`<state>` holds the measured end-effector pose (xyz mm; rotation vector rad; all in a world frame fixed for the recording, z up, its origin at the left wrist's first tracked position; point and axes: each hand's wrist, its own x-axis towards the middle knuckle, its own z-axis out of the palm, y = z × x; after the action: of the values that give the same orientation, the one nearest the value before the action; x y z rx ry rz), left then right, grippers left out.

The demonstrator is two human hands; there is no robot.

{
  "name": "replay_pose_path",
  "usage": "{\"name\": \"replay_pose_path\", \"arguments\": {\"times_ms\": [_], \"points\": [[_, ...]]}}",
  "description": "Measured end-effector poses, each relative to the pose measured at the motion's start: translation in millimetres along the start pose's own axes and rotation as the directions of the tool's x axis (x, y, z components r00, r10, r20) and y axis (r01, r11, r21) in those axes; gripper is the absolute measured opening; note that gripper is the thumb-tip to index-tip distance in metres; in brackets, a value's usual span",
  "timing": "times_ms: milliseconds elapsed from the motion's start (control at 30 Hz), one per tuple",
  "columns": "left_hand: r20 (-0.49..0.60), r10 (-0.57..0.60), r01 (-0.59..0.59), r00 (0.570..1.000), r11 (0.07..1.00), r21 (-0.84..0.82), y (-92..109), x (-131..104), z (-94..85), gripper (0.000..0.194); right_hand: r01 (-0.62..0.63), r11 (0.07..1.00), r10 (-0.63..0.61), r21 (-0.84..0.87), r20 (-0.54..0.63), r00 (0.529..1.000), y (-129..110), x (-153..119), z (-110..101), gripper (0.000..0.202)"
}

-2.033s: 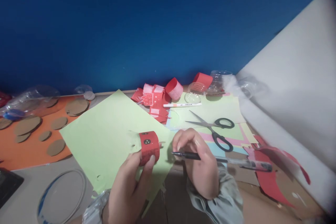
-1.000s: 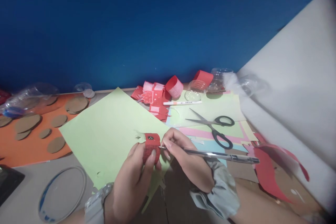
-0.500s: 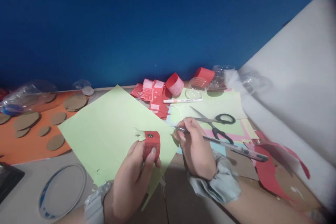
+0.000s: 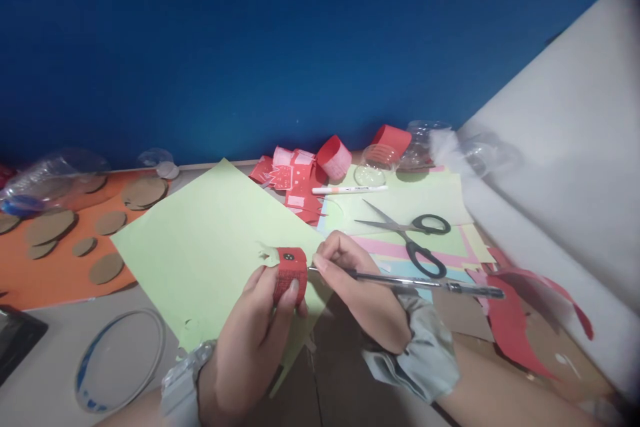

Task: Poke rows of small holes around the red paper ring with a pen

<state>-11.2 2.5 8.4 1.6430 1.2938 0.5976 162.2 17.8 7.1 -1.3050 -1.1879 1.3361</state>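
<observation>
My left hand [image 4: 260,333] is closed round a small red paper roll [image 4: 291,270], which carries dark fine drawn lines and a small black spot with pale dots. A torn-looking strip of pale green paper [image 4: 269,254] sticks out at its upper left. Between the fingers of my right hand [image 4: 357,283] is a clear-barrelled pen [image 4: 420,281], its tip at the right edge of the roll; whether it touches cannot be seen for sure. Beneath both hands lies a large light green sheet [image 4: 210,233], turned cornerwise.
Black-handled scissors [image 4: 413,230] lie spread on coloured sheets to the right. Behind are red paper pieces [image 4: 300,180], a white marker [image 4: 350,190] and clear plastic cups [image 4: 373,163]. Cardboard discs [image 4: 106,268] rest on orange paper [image 4: 30,280] at left, near a ring [image 4: 120,360].
My right hand has moved left with the pen, bringing the tip from above the green sheet to the red roll's right edge. My left hand stays nearly still.
</observation>
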Motion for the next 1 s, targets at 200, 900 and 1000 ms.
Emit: {"name": "replay_pose_path", "arguments": {"times_ms": [200,900,1000], "points": [[-0.008,0.030,-0.030,1.000,0.998,0.049,1.1,1.3,-0.9,0.027,-0.014,0.999,0.011,0.047,0.046,0.999,3.2,-2.1,0.5,0.027],[0.003,0.039,-0.039,0.999,0.997,0.071,5.1,2.8,-2.5,0.027,-0.023,1.000,0.022,0.017,0.058,0.998,-0.7,-0.4,0.6,0.028],[-0.005,0.040,-0.039,0.999,0.997,0.070,5.0,3.4,-1.9,0.026,-0.026,1.000,0.025,0.013,0.056,0.998,-2.0,0.2,0.6,0.028]]}}
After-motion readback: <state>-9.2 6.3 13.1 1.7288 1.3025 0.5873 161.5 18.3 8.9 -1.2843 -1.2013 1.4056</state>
